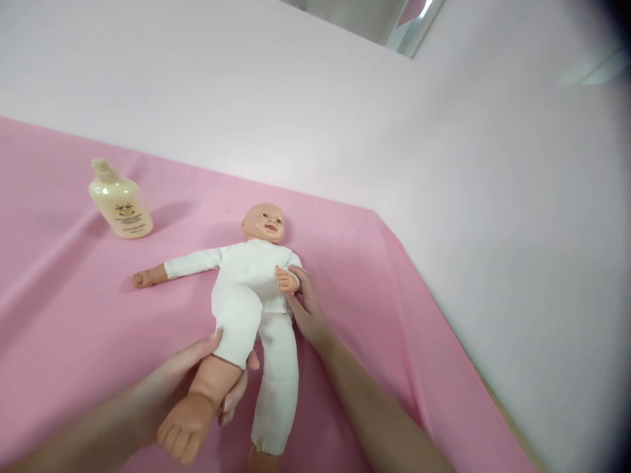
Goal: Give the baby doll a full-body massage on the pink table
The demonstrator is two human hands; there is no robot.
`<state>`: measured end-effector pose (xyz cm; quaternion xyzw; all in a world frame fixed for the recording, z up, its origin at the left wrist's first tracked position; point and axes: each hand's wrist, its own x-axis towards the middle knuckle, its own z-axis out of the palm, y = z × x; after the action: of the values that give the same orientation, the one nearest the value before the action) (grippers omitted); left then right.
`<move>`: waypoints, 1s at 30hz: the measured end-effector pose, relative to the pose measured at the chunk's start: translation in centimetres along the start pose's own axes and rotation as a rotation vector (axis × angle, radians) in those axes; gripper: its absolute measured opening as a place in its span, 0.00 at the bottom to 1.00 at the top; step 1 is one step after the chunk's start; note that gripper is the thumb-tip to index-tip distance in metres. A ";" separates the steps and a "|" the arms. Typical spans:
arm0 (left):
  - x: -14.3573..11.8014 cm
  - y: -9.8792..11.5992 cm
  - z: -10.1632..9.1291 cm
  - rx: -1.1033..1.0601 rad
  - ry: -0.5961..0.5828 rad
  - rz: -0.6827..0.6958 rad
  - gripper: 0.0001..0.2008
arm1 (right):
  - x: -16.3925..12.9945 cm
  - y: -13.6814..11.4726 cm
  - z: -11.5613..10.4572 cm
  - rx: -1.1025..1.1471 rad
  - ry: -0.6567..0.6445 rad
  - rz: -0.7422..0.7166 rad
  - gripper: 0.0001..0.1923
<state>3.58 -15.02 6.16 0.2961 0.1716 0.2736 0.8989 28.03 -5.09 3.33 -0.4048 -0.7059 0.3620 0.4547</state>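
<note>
A baby doll [244, 282] in a white bodysuit lies on its back on a pink sheet [73, 315], head toward the wall. My left hand [207, 374] grips the doll's bare lower leg and lifts it, foot toward me. My right hand [304, 305] rests flat against the doll's side at the hip, fingers touching its small hand. The doll's other arm stretches out to the left.
A cream lotion bottle [121, 203] with a pump top stands on the sheet at the left back. A pale wall runs behind and along the right. The sheet's right edge falls away near the wall.
</note>
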 end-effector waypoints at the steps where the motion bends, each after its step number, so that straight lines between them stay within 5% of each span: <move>1: -0.1 -0.1 0.2 0.002 -0.005 -0.019 0.32 | 0.1 0.1 0.1 0.033 0.003 0.030 0.24; 13: -0.5 -0.1 1.1 0.016 -0.042 -0.107 0.34 | 1.1 1.9 0.9 0.362 0.288 0.294 0.13; 17: -0.4 -0.3 0.5 0.039 0.029 -0.079 0.34 | 0.8 0.7 0.8 0.333 0.237 0.284 0.15; 24: -0.4 -0.1 0.0 0.104 0.100 -0.025 0.35 | 0.3 -0.6 0.3 0.062 0.054 0.036 0.22; 30: -0.5 -0.4 1.2 0.027 0.120 -0.066 0.31 | 0.5 -0.1 0.4 0.156 0.074 0.102 0.22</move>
<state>3.89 -16.15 6.87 0.2854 0.2385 0.2587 0.8915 27.46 -4.71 3.45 -0.4166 -0.6371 0.4233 0.4914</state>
